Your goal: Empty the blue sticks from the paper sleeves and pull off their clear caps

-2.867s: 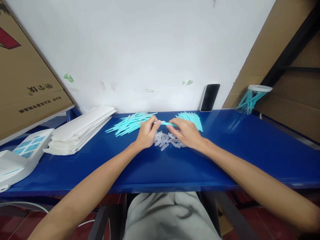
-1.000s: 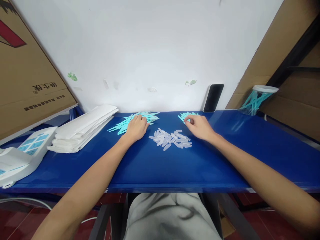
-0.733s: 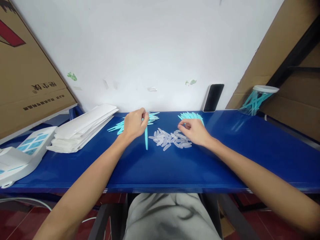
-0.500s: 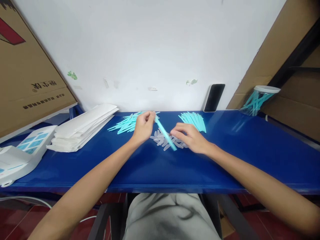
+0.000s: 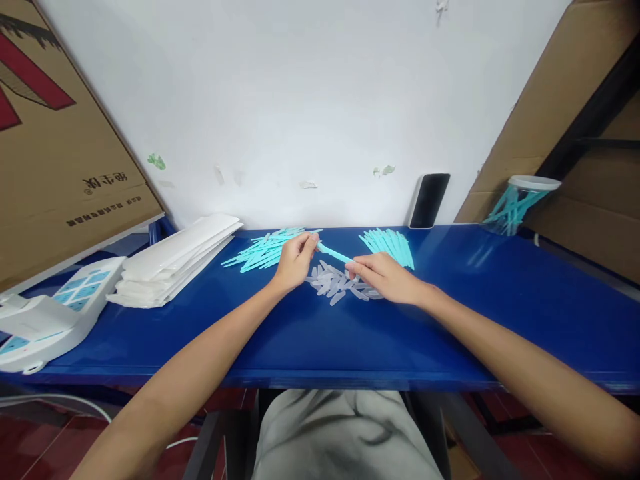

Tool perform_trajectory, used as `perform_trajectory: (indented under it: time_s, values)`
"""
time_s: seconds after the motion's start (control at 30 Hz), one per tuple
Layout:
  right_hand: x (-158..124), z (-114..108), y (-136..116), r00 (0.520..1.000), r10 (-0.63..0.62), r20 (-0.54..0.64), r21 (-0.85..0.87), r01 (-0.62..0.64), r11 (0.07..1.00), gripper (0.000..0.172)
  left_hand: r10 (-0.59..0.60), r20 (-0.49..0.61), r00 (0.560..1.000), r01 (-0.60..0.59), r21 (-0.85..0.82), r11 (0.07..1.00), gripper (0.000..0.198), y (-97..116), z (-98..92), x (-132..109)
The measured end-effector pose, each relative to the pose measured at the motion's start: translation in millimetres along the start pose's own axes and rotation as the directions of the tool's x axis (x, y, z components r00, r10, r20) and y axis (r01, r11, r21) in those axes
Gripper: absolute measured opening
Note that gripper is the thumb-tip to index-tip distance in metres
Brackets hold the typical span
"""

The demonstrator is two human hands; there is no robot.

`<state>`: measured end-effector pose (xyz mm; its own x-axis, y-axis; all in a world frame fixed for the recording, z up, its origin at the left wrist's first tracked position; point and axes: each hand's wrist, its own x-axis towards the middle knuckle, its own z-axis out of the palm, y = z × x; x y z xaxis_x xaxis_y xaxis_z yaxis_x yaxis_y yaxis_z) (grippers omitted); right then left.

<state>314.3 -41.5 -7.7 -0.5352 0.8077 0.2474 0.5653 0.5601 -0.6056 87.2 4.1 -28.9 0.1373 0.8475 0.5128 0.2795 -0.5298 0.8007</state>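
Observation:
My left hand (image 5: 295, 261) pinches one end of a turquoise plastic stick (image 5: 334, 253) and holds it slanted above the blue table (image 5: 350, 333). My right hand (image 5: 385, 277) is closed by the stick's other end, fingers pinched over a heap of small clear plastic caps (image 5: 336, 285); what it pinches is hidden. A loose pile of turquoise sticks (image 5: 263, 245) lies behind my left hand. A tidier fan of turquoise sticks (image 5: 393, 241) lies behind my right hand.
A stack of white paper sleeves (image 5: 175, 259) and a white device (image 5: 45, 317) sit at the left. A dark phone (image 5: 429, 200) leans on the wall. A clear jar of turquoise sticks (image 5: 515, 203) stands at the far right. Cardboard boxes flank both sides.
My left hand picked one stick out of the left pile and swung it toward the middle. My right hand left the right fan and came down onto the clear caps.

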Motion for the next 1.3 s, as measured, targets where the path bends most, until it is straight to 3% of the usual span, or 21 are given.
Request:
perform_trajectory:
  time_s: [0.13,0.2,0.27,0.37,0.47,0.57,0.63,0.73,0.8,0.87,0.97,1.13,1.3]
  values:
    - [2,-1,13,1.000,-0.002,-0.005,-0.134,0.001,0.991,0.053,-0.064,-0.252,0.966,0.071,0.017,0.997,0.043,-16,-13.9,11]
    - [4,-3,24,0.998,0.030,-0.061,-0.227,-0.043,0.973,0.049,-0.057,-0.288,0.956,0.090,0.103,0.991,0.044,-23,-26.6,15]
    - [6,-7,37,0.983,0.074,-0.170,-0.303,-0.123,0.945,0.046,-0.006,-0.221,0.975,0.065,0.259,0.964,0.046,-26,-36.3,16]
    - [8,-16,57,0.931,0.151,-0.333,-0.363,-0.275,0.890,0.044,0.029,0.004,1.000,-0.028,0.436,0.900,0.049,-27,-37.7,12]
    - [7,-27,77,0.862,0.251,-0.441,-0.385,-0.435,0.814,0.046,0.008,0.254,0.967,-0.146,0.532,0.834,0.052,-23,-29.2,7]
    - [4,-37,91,0.806,0.339,-0.485,-0.404,-0.550,0.731,0.049,-0.034,0.369,0.929,-0.215,0.611,0.762,0.053,-19,-23.9,3]
    - [2,-40,96,0.789,0.383,-0.480,-0.418,-0.590,0.691,0.049,-0.044,0.358,0.933,-0.224,0.670,0.707,0.050,-17,-24.9,3]
    - [2,-41,97,0.783,0.429,-0.451,-0.425,-0.611,0.668,0.047,0.035,0.239,0.970,-0.216,0.794,0.568,0.038,-20,-31.2,6]
    - [2,-40,95,0.784,0.443,-0.435,-0.423,-0.612,0.669,0.047,0.070,0.168,0.983,-0.181,0.864,0.470,0.045,-26,-36.7,9]
    - [3,-38,92,0.794,0.446,-0.413,-0.417,-0.601,0.682,0.051,0.030,0.148,0.989,-0.147,0.897,0.417,0.048,-34,-42.0,11]
    - [4,-37,90,0.803,0.452,-0.388,-0.403,-0.589,0.701,0.056,-0.052,0.167,0.985,-0.130,0.898,0.420,0.043,-46,-47.3,13]
    - [4,-37,89,0.798,0.467,-0.381,-0.405,-0.598,0.691,0.057,-0.038,0.172,0.984,-0.137,0.884,0.447,0.032,-53,-48.0,17]
    - [5,-34,86,0.798,0.492,-0.347,-0.437,-0.602,0.668,0.052,-0.015,0.164,0.986,-0.138,0.876,0.462,0.048,-55,-47.0,16]
